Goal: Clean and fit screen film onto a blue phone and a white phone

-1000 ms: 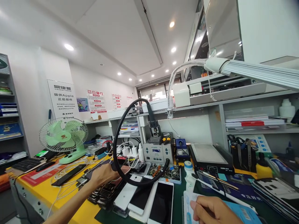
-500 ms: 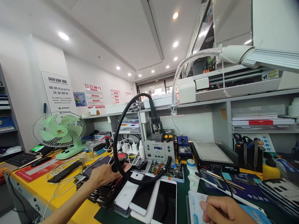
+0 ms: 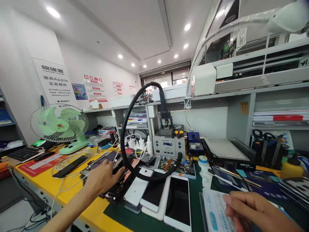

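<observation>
My left hand (image 3: 102, 178) reaches over a stack of dark phone screens (image 3: 118, 188) on the yellow bench top, fingers curled down onto the topmost pieces; I cannot see anything gripped. Just right of it lie several white phones (image 3: 154, 195) face up on the green mat. My right hand (image 3: 256, 212) rests at the lower right on a white and blue printed sheet (image 3: 214, 212), fingers bent and pressing it flat. A black hose (image 3: 125, 135) loops from the hot-air station (image 3: 169, 146) over the phones.
A green desk fan (image 3: 59, 125) stands at the left on the yellow bench (image 3: 48, 190) among white cables. A black heating plate (image 3: 225, 153), a tool holder (image 3: 267, 153) and a parts tray (image 3: 183, 169) line the back. Shelves and a white lamp arm (image 3: 217, 29) hang overhead.
The view has swung left and tilted up. My left hand has drawn back slightly along the screen stack. My right hand has slid right along the printed sheet.
</observation>
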The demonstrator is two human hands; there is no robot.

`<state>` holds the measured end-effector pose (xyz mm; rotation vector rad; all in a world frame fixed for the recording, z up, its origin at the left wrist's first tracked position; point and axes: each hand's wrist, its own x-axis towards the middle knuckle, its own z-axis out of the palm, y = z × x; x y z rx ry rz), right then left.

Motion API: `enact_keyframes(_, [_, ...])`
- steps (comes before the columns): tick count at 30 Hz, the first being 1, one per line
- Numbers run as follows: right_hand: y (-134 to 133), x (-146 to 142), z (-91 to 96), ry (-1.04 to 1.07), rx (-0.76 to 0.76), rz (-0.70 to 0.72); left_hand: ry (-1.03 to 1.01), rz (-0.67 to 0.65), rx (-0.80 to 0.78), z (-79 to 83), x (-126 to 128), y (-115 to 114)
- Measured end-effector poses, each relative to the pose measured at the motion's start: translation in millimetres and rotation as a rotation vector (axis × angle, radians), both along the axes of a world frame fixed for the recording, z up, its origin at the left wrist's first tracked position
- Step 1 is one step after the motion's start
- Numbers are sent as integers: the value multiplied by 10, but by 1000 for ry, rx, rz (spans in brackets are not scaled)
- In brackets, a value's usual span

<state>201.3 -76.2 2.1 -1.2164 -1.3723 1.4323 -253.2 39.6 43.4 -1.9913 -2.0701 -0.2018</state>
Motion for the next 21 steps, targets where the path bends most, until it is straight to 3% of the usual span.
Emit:
enact_keyframes(5, [-64,-36,142,-8,-29,-22,-23,-119,101,-141,126,-574])
enact_keyframes(8, [-78,-27,175,-12,-42,-30,-179,-528,235,-275,311,-844])
enact_keyframes(10, [-83,-12,181,-6,-44,-30,-169,-775,276,-341,479,-938])
enact_keyframes(14, [-82,6,189,7,-51,-19,-27,-1095,305,-413,813,-933])
enact_keyframes(21, [-73,8,220,-17,-39,-2,246,-1271,381,-517,1181,-752])
